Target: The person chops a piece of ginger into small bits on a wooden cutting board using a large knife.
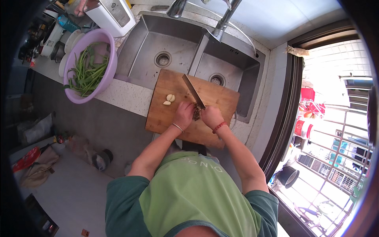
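Observation:
My right hand [212,116] grips a kitchen knife [194,91], most likely a cleaver, its blade angled up and left across a wooden cutting board [165,121]. Close beside the blade, my left hand [184,114] has curled fingers pressed against small brown chopped food pieces [196,114]; what food they are is unclear. Several peeled garlic cloves [170,98] lie on the board to the left of my hands. The board overlaps the front edge of a double steel sink [177,44].
A purple plastic basin [111,63] holding leafy green vegetables [88,71] stands on the counter at left. Behind the sink rises a faucet [220,28]. A white container [118,17], bottles and dishes crowd the far left counter. At right is a window frame [284,103].

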Motion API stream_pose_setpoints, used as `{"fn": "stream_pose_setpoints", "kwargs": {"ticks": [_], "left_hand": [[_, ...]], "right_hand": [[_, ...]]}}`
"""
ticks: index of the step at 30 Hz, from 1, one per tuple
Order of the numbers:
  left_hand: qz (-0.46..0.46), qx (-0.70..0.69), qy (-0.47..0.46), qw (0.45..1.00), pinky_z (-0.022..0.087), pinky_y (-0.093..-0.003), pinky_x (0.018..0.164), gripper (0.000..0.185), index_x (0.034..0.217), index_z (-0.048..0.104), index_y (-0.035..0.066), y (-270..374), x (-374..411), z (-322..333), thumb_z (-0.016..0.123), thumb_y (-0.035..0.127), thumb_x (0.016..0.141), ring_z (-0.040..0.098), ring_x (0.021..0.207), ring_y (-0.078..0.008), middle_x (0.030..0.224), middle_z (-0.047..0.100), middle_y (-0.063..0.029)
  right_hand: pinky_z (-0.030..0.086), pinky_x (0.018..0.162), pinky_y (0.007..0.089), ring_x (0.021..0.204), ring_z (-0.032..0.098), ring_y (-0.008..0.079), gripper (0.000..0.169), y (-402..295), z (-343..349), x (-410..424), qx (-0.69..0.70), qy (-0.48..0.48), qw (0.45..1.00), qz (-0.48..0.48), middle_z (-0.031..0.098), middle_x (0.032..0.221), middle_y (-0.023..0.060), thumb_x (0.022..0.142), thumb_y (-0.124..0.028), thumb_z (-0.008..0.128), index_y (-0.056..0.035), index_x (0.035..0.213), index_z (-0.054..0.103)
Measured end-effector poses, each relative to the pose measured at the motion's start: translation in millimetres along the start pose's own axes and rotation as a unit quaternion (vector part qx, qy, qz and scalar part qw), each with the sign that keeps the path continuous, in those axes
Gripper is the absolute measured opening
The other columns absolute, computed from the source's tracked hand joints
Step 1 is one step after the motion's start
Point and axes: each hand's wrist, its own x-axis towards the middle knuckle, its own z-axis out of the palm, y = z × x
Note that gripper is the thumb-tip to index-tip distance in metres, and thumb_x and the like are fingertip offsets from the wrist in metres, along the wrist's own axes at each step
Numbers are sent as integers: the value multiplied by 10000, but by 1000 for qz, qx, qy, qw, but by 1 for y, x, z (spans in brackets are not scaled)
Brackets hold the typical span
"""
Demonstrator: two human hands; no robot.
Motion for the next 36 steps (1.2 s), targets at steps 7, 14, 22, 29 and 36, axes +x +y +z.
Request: {"fn": "stream_pose_setpoints", "kwargs": {"ticks": [7,14,22,29,36], "left_hand": [[-20,-11,-6,1000,453,-394,754,157,901,620,10,-3,-4,0,614,22,745,542,840,-328,893,588,-142],[-20,-8,-16,1000,457,-395,745,154,900,625,14,-2,-1,-1,621,36,748,543,828,-324,907,592,-141],[-14,0,-24,1000,456,-375,760,107,856,600,19,-2,2,-3,600,26,749,521,856,-308,893,570,-122],[-13,-9,2,1000,462,-374,748,91,847,597,19,-1,-2,-1,575,25,759,527,828,-308,897,572,-123],[-14,-9,4,1000,460,-380,746,121,858,601,23,3,0,-2,555,20,747,532,829,-310,893,579,-123]], "right_hand": [[521,634,453,676,631,385,176,-10,-12,-6,13,-21,1000,-8,621,700,233,779,-119,506,-5,702,616],[521,620,463,678,631,389,183,-14,-15,2,-11,-35,999,-6,626,715,233,775,-118,501,4,700,614],[510,643,469,646,613,396,254,-6,-4,10,-13,-27,1000,-1,608,678,237,828,-212,546,7,727,626],[510,637,465,668,618,396,266,-22,-17,2,-3,-34,999,15,616,701,235,833,-226,537,5,744,633],[516,647,459,698,629,389,220,-14,-10,3,-2,-43,999,10,625,724,234,798,-188,547,0,732,639]]}}
